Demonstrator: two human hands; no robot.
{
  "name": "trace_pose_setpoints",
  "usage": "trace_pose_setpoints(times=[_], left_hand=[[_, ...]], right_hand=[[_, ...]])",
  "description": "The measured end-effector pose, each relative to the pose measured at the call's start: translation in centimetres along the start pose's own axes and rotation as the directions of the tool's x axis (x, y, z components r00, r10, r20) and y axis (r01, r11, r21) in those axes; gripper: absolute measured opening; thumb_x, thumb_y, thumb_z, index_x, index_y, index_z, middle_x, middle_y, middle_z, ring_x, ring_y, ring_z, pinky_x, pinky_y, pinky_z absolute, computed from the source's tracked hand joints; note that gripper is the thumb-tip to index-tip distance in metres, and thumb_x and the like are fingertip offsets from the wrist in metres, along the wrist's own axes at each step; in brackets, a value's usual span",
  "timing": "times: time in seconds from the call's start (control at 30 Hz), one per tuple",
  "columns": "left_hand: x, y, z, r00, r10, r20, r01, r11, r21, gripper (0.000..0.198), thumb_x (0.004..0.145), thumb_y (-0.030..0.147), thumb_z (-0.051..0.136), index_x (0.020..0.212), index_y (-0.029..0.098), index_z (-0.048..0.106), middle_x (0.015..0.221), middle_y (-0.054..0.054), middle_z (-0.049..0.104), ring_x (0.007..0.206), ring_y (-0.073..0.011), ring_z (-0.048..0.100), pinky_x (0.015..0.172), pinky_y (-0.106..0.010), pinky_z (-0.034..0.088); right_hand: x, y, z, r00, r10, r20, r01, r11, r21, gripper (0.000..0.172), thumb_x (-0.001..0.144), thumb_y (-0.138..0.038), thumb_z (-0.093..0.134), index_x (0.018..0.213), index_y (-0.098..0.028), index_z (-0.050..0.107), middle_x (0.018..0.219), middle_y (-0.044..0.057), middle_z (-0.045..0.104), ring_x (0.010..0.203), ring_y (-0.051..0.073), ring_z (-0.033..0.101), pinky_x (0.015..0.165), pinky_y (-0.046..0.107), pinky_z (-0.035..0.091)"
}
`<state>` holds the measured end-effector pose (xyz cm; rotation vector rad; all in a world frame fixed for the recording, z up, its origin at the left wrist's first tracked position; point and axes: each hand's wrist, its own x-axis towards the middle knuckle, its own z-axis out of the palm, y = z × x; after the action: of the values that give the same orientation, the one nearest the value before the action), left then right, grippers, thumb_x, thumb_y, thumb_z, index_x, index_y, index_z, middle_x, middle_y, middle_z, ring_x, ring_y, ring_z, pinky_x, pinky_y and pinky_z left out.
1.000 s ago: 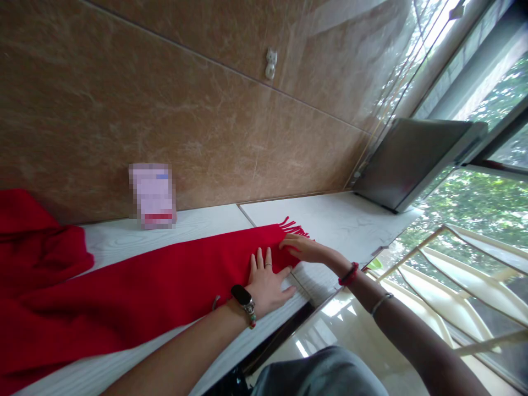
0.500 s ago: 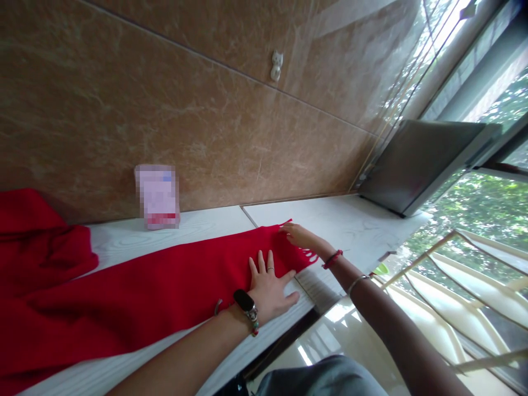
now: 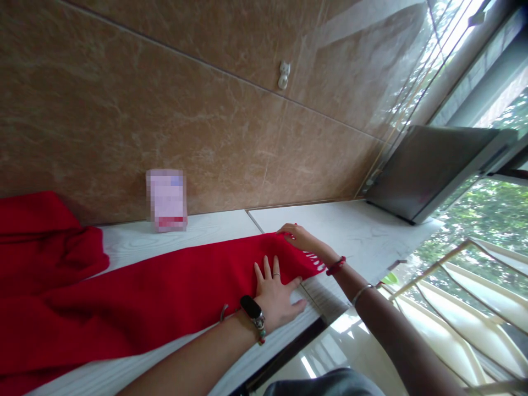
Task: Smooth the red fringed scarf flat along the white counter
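Observation:
A long red scarf (image 3: 177, 286) stretches along the white counter, flat toward its fringed end and bunched in folds at the far left. Fingers spread, my left hand (image 3: 274, 294) lies flat across the scarf's near edge, holding nothing. A ring and a dark wristband show on that arm. At the far corner of the fringed end, my right hand (image 3: 300, 236) has its fingers curled on the scarf's edge. The fingertips are partly hidden behind the hand. White gaps show between the fringe strands beneath its wrist.
A pink package (image 3: 167, 201), blurred out, leans on the brown tiled wall (image 3: 206, 121). Farther right on the white counter (image 3: 313, 217) stands a dark grey panel-like object (image 3: 429, 168). A cream rack (image 3: 466, 313) stands off the counter by the window.
My right hand's fingers have curled in on the scarf's far corner. My left hand stays flat on the cloth. The whole view has shifted slightly.

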<state>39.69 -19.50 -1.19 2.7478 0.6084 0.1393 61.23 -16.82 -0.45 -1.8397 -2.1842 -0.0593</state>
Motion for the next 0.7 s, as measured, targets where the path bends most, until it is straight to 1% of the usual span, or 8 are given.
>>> trace_pose_setpoints(times=[0.07,0.1,0.27,0.33,0.43,0.5,0.6,0.7], left_hand=[[0.0,0.0,0.0,1.000,-0.002,0.005,0.002,1.000,-0.006,0.055,0.075,0.061,0.042,0.125,0.041,0.043,0.145,-0.007,0.021,0.128,-0.0465,0.005,0.095,-0.065,0.003],[0.0,0.0,0.0,1.000,-0.004,0.006,0.004,1.000,-0.010,0.055,0.075,0.061,0.042,0.126,0.041,0.042,0.145,-0.007,0.021,0.128,-0.0463,0.005,0.095,-0.065,0.002],[-0.2,0.1,-0.2,1.000,-0.017,0.003,0.017,0.999,-0.040,0.056,0.075,0.061,0.042,0.126,0.039,0.042,0.145,-0.008,0.018,0.128,-0.0452,0.003,0.096,-0.064,0.002],[-0.3,0.1,-0.3,1.000,-0.018,0.012,0.019,0.999,-0.049,0.055,0.075,0.061,0.042,0.126,0.039,0.043,0.145,-0.007,0.017,0.129,-0.0447,0.002,0.097,-0.063,0.002],[-0.3,0.1,-0.3,0.999,-0.024,0.029,0.025,0.998,-0.053,0.055,0.075,0.062,0.042,0.126,0.040,0.043,0.146,-0.006,0.017,0.129,-0.0445,0.002,0.096,-0.064,0.002],[-0.3,0.1,-0.3,0.999,-0.026,0.023,0.027,0.999,-0.046,0.056,0.075,0.061,0.043,0.126,0.040,0.042,0.146,-0.006,0.018,0.129,-0.0445,0.003,0.096,-0.064,0.002],[-0.3,0.0,-0.2,1.000,-0.020,0.000,0.020,0.999,-0.036,0.054,0.075,0.060,0.043,0.126,0.041,0.042,0.145,-0.006,0.019,0.129,-0.0446,0.004,0.096,-0.065,0.003],[-0.3,0.0,-0.1,1.000,-0.012,-0.011,0.012,0.999,-0.034,0.054,0.075,0.060,0.043,0.125,0.041,0.042,0.145,-0.007,0.019,0.129,-0.0449,0.004,0.096,-0.065,0.003]], right_hand=[[-0.2,-0.4,0.4,0.997,-0.074,0.032,0.073,0.997,0.029,0.030,0.077,-0.004,0.042,0.099,-0.016,0.060,0.097,0.006,0.063,0.090,0.014,0.057,0.082,0.027,0.046],[-0.2,-0.4,0.7,0.996,-0.077,0.037,0.076,0.997,0.017,0.030,0.078,-0.005,0.043,0.099,-0.016,0.060,0.097,0.006,0.062,0.090,0.014,0.057,0.082,0.027,0.046],[0.5,0.8,1.6,0.991,0.103,-0.085,-0.113,0.986,-0.121,0.030,0.081,-0.009,0.042,0.105,-0.012,0.059,0.098,0.013,0.060,0.093,0.020,0.056,0.084,0.037,0.046],[0.5,0.9,2.0,0.989,0.092,-0.116,-0.105,0.989,-0.106,0.033,0.085,-0.015,0.039,0.114,-0.013,0.055,0.111,0.015,0.056,0.103,0.021,0.053,0.090,0.038,0.042],[-0.2,0.7,2.9,0.999,-0.026,-0.034,0.024,0.997,-0.068,0.040,0.090,-0.028,0.033,0.127,-0.019,0.044,0.130,0.011,0.045,0.121,0.019,0.040,0.100,0.037,0.035],[-0.7,1.1,3.4,0.998,-0.034,0.048,0.038,0.996,-0.075,0.043,0.092,-0.031,0.027,0.132,-0.022,0.037,0.136,0.008,0.039,0.127,0.018,0.032,0.103,0.040,0.030],[-0.9,3.0,3.1,0.980,0.184,0.079,-0.170,0.972,-0.165,0.043,0.093,-0.032,0.024,0.135,-0.026,0.031,0.139,0.008,0.035,0.129,0.023,0.026,0.100,0.054,0.025],[-0.9,4.8,1.8,0.922,0.385,0.043,-0.365,0.902,-0.230,0.041,0.092,-0.032,0.027,0.132,-0.029,0.035,0.140,0.009,0.032,0.130,0.029,0.021,0.095,0.065,0.020]])
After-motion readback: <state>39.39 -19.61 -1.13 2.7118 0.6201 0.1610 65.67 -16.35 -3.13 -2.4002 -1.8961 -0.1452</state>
